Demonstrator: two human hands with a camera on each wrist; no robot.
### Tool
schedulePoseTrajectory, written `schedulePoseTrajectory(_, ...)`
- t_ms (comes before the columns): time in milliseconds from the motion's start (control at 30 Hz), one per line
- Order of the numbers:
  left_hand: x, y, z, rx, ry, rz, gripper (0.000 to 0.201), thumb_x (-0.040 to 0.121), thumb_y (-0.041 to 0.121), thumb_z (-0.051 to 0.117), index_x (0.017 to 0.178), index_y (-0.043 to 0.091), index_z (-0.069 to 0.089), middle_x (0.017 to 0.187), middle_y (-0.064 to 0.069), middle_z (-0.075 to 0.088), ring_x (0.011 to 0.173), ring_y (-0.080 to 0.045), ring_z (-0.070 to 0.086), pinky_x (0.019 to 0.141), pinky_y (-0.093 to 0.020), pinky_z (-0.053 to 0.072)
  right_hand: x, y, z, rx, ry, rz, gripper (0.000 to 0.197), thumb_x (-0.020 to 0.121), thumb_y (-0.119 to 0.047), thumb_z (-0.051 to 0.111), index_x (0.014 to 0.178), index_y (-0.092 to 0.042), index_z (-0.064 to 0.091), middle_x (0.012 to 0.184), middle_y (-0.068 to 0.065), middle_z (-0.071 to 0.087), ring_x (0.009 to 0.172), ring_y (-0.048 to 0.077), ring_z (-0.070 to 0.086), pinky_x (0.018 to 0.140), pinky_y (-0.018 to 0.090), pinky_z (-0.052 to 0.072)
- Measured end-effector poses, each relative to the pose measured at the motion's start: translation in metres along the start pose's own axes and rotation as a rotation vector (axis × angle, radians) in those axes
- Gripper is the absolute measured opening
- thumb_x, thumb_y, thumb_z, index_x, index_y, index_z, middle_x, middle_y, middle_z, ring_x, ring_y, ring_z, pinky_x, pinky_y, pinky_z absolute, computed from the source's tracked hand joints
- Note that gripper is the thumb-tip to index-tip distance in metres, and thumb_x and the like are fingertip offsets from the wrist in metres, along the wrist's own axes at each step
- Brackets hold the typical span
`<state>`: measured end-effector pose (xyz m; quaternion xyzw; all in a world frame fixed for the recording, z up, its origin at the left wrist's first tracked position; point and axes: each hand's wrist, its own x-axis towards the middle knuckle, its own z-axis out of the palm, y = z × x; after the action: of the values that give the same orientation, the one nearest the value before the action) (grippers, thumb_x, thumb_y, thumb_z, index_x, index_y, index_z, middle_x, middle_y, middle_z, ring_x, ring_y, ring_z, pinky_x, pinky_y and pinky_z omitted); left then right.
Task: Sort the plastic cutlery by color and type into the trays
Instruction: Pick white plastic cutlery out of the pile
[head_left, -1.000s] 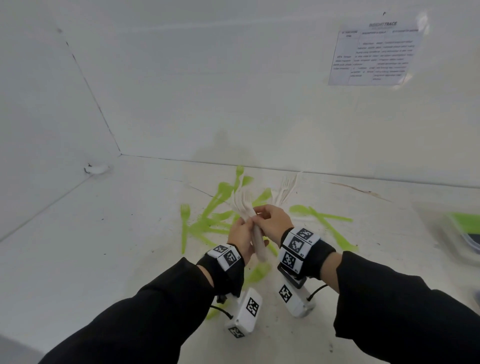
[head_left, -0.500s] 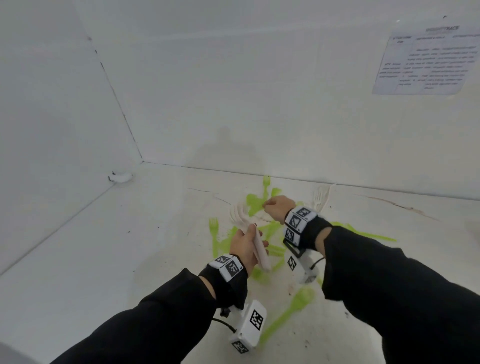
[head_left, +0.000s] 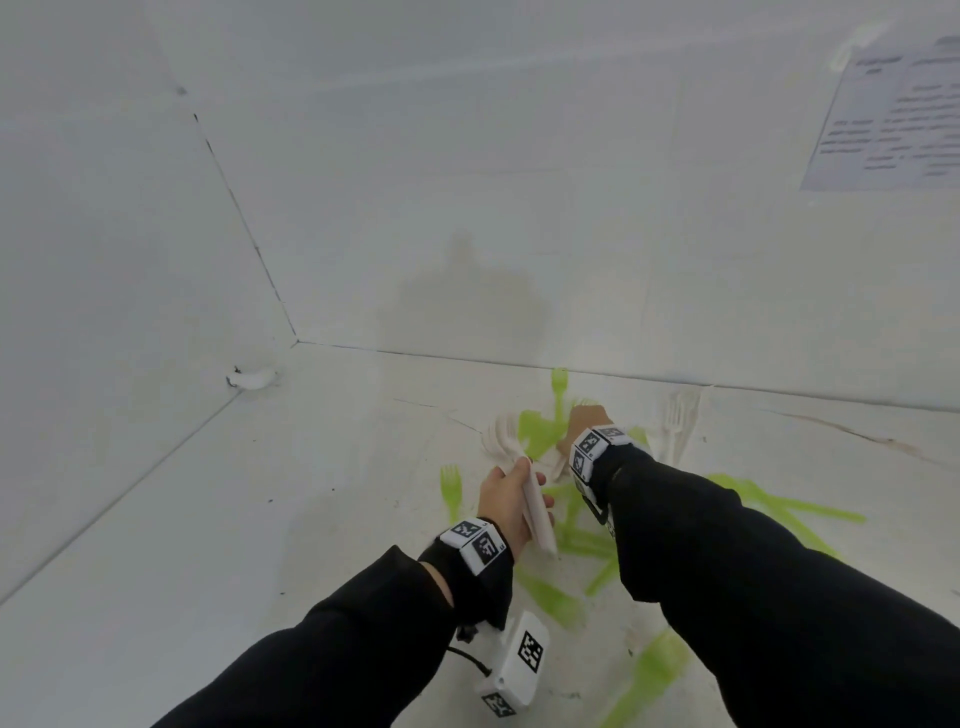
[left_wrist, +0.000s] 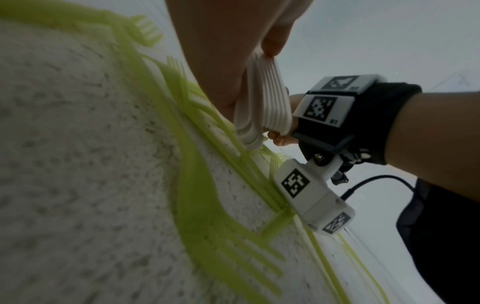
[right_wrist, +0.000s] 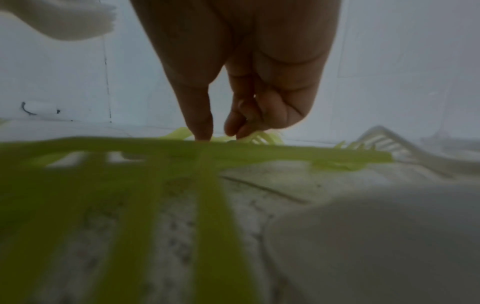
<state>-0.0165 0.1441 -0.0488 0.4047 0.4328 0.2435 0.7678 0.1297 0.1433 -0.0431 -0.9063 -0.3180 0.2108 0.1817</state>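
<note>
Left hand (head_left: 511, 501) nearest the body, fingers and thumb clamped round a stack of white forks (left_wrist: 262, 107); handles nested side by side, long axis running from the palm up and away, tines fanned out past the knuckles; stack clear of the table. Just past that grip, green cutlery (head_left: 582, 543) lies scattered flat under and beyond both wrists, handles pointing several ways. Right hand (head_left: 584, 423) is farther out and is the nearer one to the pile's far end; thumb and fingertips (right_wrist: 235, 128) almost together, tips down on a green piece, but too blurred to tell if it is actually pinched. Farther right of that hand, more white forks (head_left: 675, 423) lie near the back wall (head_left: 597, 208). No trays in view; judgement: next pick goes to the right hand, reaching straight down.
</note>
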Motion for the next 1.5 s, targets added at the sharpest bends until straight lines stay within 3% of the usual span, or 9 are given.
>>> schedulePoseTrajectory(267,0.001,-0.008,0.01,-0.001,-0.019,-0.008,0.013,0.098,0.018,0.045,0.099,0.006,0.046,0.078,-0.009,0.05,0.054,-0.022,0.046,0.047,-0.028,0.042,0.001,0.008,-0.003,0.065,-0.092,0.041,0.045,0.09,-0.016,0.056,0.134,-0.006,0.047,0.14,0.014,0.045,0.128,0.027,0.046,0.083,0.01,0.046)
schedulePoseTrajectory(467,0.002,-0.01,0.018,-0.009,-0.029,0.021,0.012,0.098,0.017,0.044,0.094,0.008,0.049,0.075,-0.009,0.05,0.053,-0.022,0.045,0.048,-0.028,0.04,-0.005,0.018,-0.037,0.077,-0.02,0.089,0.029,0.09,-0.028,0.053,0.11,-0.009,0.062,0.114,0.013,0.06,0.115,0.027,0.057,0.089,0.029,0.044)
schedulePoseTrajectory(633,-0.003,-0.006,0.027,-0.001,-0.024,0.049,0.014,0.099,0.016,0.044,0.088,0.009,0.05,0.075,-0.009,0.05,0.055,-0.022,0.044,0.053,-0.03,0.04,0.002,0.041,-0.028,-0.094,0.032,0.102,0.036,0.093,-0.02,0.05,0.125,-0.005,0.056,0.128,0.013,0.056,0.12,0.031,0.053,0.101,0.039,0.044)
schedulePoseTrajectory(867,-0.005,-0.007,0.032,-0.011,-0.011,0.029,0.015,0.098,0.018,0.044,0.087,0.009,0.05,0.074,-0.009,0.049,0.053,-0.021,0.042,0.051,-0.028,0.039,-0.016,0.034,-0.017,-0.17,-0.031,-0.039,0.046,0.091,-0.034,0.055,0.128,-0.005,0.049,0.132,0.01,0.051,0.124,0.024,0.05,0.097,0.029,0.042)
schedulePoseTrajectory(1000,-0.001,-0.009,0.029,-0.016,-0.001,0.017,0.015,0.097,0.019,0.045,0.089,0.008,0.051,0.073,-0.009,0.049,0.052,-0.021,0.041,0.048,-0.026,0.038,-0.019,0.031,-0.012,-0.29,-0.054,-0.083,0.024,0.094,-0.021,0.047,0.111,-0.007,0.058,0.123,0.009,0.054,0.122,0.022,0.052,0.096,0.028,0.044)
schedulePoseTrajectory(1133,0.0,-0.014,0.033,0.019,-0.008,0.028,0.016,0.098,0.019,0.045,0.087,0.008,0.05,0.075,-0.007,0.051,0.052,-0.02,0.043,0.045,-0.025,0.039,-0.025,0.033,-0.031,0.021,-0.023,-0.025,0.021,0.088,-0.024,0.053,0.094,-0.006,0.063,0.1,0.012,0.061,0.104,0.027,0.06,0.072,0.024,0.044)
schedulePoseTrajectory(1267,-0.005,-0.007,0.052,0.06,-0.037,0.088,0.017,0.098,0.02,0.046,0.089,0.007,0.05,0.077,-0.009,0.054,0.059,-0.021,0.05,0.05,-0.029,0.045,-0.045,0.046,-0.035,0.33,0.043,-0.053,0.023,0.084,-0.022,0.059,0.061,-0.018,0.054,0.068,0.0,0.056,0.07,0.019,0.054,0.048,0.021,0.035)
schedulePoseTrajectory(1367,-0.002,-0.005,0.068,0.043,-0.059,0.054,0.029,0.1,0.026,0.041,0.102,0.0,0.052,0.092,-0.018,0.06,0.079,-0.029,0.059,0.067,-0.036,0.05,-0.062,0.056,-0.023,0.572,0.039,-0.049,0.019,0.084,-0.027,0.064,0.076,-0.018,0.05,0.066,-0.001,0.053,0.052,0.012,0.045,0.046,0.022,0.036)
schedulePoseTrajectory(1500,-0.001,-0.013,0.08,0.101,-0.079,0.076,0.033,0.099,0.028,0.041,0.11,-0.001,0.053,0.094,-0.02,0.06,0.079,-0.031,0.059,0.069,-0.039,0.05,-0.081,0.07,-0.016,0.857,0.075,0.002,0.02,0.088,-0.028,0.06,0.091,-0.016,0.045,0.062,0.0,0.048,0.044,0.014,0.038,0.037,0.019,0.03)
